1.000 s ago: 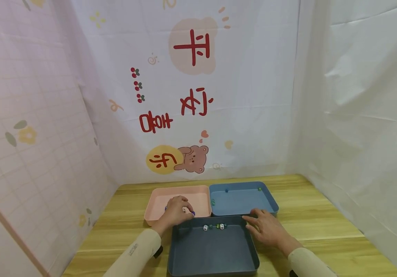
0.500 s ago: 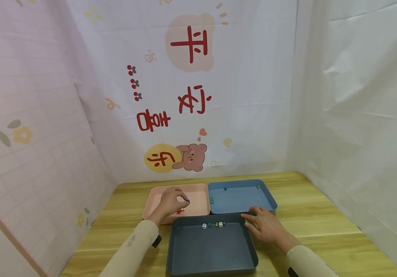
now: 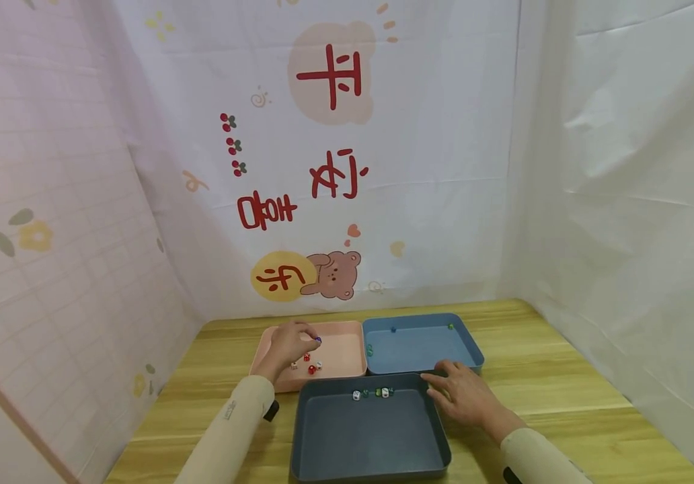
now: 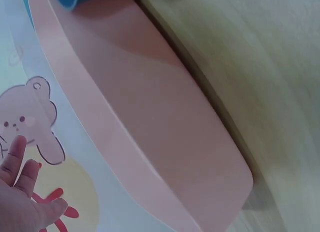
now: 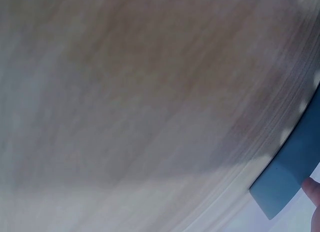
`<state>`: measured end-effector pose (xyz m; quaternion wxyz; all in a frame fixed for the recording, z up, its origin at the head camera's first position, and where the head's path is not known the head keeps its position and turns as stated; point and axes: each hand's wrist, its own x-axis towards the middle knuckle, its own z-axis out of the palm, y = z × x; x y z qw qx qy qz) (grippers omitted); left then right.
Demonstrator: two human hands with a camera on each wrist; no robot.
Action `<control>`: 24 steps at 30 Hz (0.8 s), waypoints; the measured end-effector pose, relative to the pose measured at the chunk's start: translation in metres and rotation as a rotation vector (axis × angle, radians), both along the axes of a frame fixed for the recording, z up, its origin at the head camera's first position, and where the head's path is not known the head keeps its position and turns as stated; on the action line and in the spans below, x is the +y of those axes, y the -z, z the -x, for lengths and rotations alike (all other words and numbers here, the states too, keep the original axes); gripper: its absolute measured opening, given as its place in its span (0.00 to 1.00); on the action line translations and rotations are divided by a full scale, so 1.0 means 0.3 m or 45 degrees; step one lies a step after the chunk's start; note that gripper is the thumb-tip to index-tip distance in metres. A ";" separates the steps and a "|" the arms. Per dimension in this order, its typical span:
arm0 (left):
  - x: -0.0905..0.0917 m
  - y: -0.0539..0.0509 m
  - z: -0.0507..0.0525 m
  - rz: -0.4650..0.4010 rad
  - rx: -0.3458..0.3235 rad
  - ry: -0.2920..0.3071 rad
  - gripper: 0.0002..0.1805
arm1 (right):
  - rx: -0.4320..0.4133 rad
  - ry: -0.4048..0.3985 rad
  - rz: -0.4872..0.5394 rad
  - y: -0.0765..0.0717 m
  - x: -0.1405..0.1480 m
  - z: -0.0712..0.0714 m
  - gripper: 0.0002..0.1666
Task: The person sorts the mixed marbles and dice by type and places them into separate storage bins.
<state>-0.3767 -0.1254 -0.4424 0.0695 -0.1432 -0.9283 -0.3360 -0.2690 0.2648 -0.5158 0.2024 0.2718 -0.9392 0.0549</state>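
Observation:
Over the pink tray (image 3: 347,349), the left hand (image 3: 286,348) pinches a small blue die (image 3: 318,340) between thumb and finger. Beneath it lie red dice (image 3: 312,370) and white dice (image 3: 319,366). In the left wrist view the hand (image 4: 30,192) shows at the lower left, its die not visible. The right hand (image 3: 467,398) rests with loosely bent fingers at the dark tray's (image 3: 371,437) upper right corner, beside the blue tray (image 3: 426,346). A fingertip (image 5: 311,188) touches a blue tray wall (image 5: 282,179) in the right wrist view.
Along the dark tray's far side lie white dice (image 3: 356,395) and green ones (image 3: 378,392). The blue tray holds a few small dice (image 3: 370,350) near its edges. A wooden table (image 3: 565,376) carries all three trays, with white printed cloth (image 3: 444,168) behind.
The left hand has lifted the blue die and moved it up and left over the pink tray, uncovering the red and white dice. The right hand keeps its place at the tray corner.

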 end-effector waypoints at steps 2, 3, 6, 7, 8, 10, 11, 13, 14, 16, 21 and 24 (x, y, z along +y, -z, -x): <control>-0.015 0.003 0.009 -0.002 0.005 -0.022 0.04 | -0.007 -0.006 -0.001 -0.002 -0.002 0.001 0.21; -0.022 0.007 0.015 0.007 0.013 -0.034 0.04 | -0.010 -0.011 -0.001 -0.003 -0.003 0.001 0.21; -0.041 0.020 0.030 0.004 0.010 -0.082 0.04 | -0.013 -0.026 0.003 -0.005 -0.003 0.002 0.21; -0.046 0.025 0.035 0.001 0.006 -0.096 0.05 | -0.013 -0.028 0.002 -0.007 -0.002 0.002 0.21; -0.050 0.030 0.039 0.000 0.007 -0.108 0.05 | -0.009 -0.029 -0.001 -0.008 0.000 0.000 0.21; -0.056 0.042 0.045 -0.013 -0.005 -0.145 0.05 | -0.008 -0.026 -0.001 -0.006 0.002 0.000 0.20; -0.061 0.048 0.047 -0.021 -0.005 -0.164 0.05 | -0.004 -0.028 0.003 -0.003 0.002 0.002 0.20; -0.066 0.057 0.053 -0.024 0.009 -0.199 0.05 | 0.003 -0.021 0.000 -0.001 0.004 0.003 0.20; -0.067 0.062 0.056 -0.021 0.021 -0.218 0.05 | 0.008 -0.021 0.000 -0.002 0.005 0.002 0.20; -0.070 0.072 0.060 -0.013 0.036 -0.252 0.04 | 0.010 -0.024 0.005 -0.004 0.007 0.002 0.20; -0.085 0.102 0.066 0.019 0.047 -0.292 0.05 | -0.003 -0.032 0.000 -0.006 0.007 0.005 0.21; -0.089 0.113 0.068 0.018 0.037 -0.299 0.05 | -0.018 -0.027 -0.009 -0.001 0.010 0.005 0.21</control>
